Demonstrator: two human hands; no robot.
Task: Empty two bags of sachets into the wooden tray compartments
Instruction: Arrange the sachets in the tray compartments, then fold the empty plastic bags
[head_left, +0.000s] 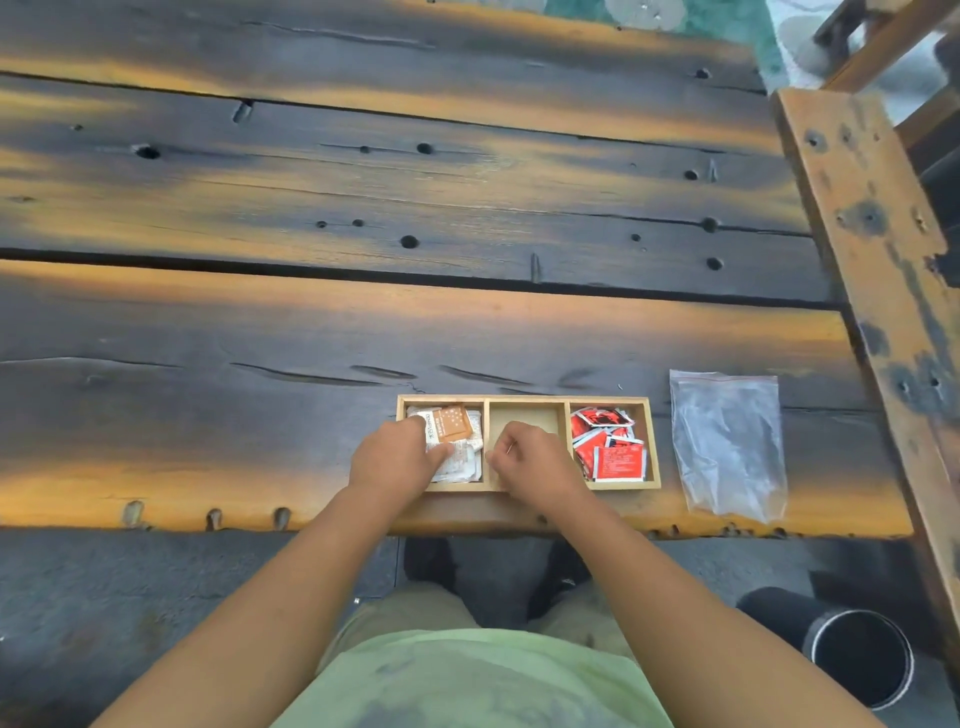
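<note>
A wooden tray with three compartments sits near the table's front edge. Its left compartment holds white and orange sachets. The middle one looks bare. The right one holds red sachets. My left hand rests on the white sachets in the left compartment, fingers curled onto them. Over the front of the middle compartment, my right hand has its fingers closed; whether it holds anything is hidden. A clear, flat zip bag lies on the table to the right of the tray.
The dark plank table stretches far beyond the tray. A wooden bench or beam runs along the right side. A black cylindrical bin stands on the floor at lower right.
</note>
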